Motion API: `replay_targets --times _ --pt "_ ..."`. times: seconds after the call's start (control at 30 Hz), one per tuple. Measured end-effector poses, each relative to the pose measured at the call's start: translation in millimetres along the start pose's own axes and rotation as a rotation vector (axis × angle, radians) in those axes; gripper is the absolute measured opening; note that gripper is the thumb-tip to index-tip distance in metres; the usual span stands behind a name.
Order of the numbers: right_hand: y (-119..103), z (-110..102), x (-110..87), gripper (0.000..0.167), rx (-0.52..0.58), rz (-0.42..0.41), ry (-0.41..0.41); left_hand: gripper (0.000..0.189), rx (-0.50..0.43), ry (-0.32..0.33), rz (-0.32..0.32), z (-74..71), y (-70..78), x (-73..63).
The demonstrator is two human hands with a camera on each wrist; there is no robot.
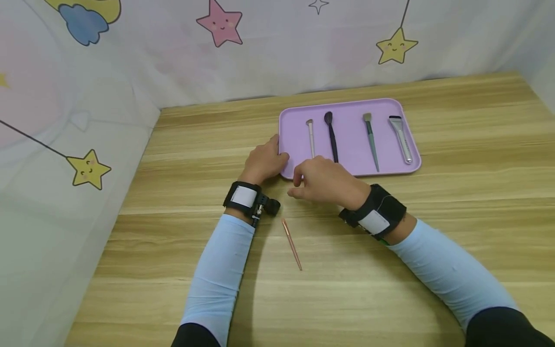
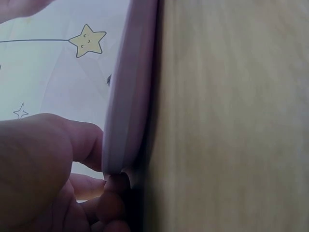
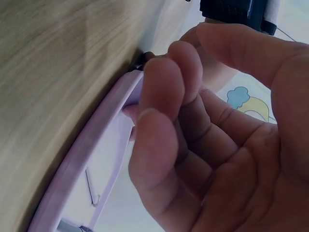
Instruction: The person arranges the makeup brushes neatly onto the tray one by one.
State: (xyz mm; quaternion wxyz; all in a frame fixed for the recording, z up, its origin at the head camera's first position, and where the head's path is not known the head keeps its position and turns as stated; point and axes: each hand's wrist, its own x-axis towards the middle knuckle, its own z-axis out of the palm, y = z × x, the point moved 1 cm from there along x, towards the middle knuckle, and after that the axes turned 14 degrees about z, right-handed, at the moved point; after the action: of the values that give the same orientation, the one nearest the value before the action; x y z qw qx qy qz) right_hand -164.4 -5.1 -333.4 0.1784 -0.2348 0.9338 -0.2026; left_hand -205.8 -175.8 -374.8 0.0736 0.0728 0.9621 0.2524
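A lilac tray (image 1: 350,140) lies toward the back of the table, bearing a white-handled brush (image 1: 311,137), a black brush (image 1: 332,137), a green-handled brush (image 1: 371,143) and a flat silver-handled brush (image 1: 402,141). My left hand (image 1: 265,161) grips the tray's left end; in the left wrist view the thumb is at the rim (image 2: 123,106) and fingers reach its underside. Above the tray's front edge hovers my right hand (image 1: 327,180), fingers loosely curled and holding nothing, covering the lower ends of two brushes. A rose-gold brush (image 1: 292,244) lies on the wood between my forearms.
The wood-grain table (image 1: 477,193) extends to both sides of the tray. Behind it and at the left hangs a pale cloth (image 1: 282,58) printed with stars and a cloud. Each wrist wears a black strap, the left one (image 1: 244,196) carrying a small camera.
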Motion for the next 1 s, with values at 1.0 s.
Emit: replay_targets --times 1.0 --pt "-7.3 8.4 -9.3 0.022 -0.098 -0.023 -0.112 0.069 0.005 -0.001 -0.004 -0.4 1.6 0.0"
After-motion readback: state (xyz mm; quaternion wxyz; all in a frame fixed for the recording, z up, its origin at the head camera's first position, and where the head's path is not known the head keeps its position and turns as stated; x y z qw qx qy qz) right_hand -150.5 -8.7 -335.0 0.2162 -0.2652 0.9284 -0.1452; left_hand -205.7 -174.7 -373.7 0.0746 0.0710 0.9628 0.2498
